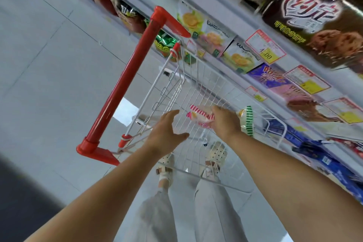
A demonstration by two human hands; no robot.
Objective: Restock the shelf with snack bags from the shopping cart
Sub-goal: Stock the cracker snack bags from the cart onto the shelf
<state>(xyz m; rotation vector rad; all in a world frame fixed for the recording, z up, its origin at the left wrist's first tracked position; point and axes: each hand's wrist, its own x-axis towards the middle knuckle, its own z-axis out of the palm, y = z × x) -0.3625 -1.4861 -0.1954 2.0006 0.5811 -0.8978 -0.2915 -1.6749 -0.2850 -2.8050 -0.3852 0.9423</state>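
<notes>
1. Shopping cart (196, 76): thin white-coated metal wire.
2. Cart handle (125, 82): smooth, glossy red plastic.
3. Snack bag (200, 117): shiny plastic film.
4. Floor (49, 55): smooth, pale tiles.

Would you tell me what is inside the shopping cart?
A red-striped snack bag, gripped by the right hand, and a green-striped bag beside it. The hand covers part of both.

Bright, even store light; motion blur throughout, wide-angle bending worst at the edges.
</notes>
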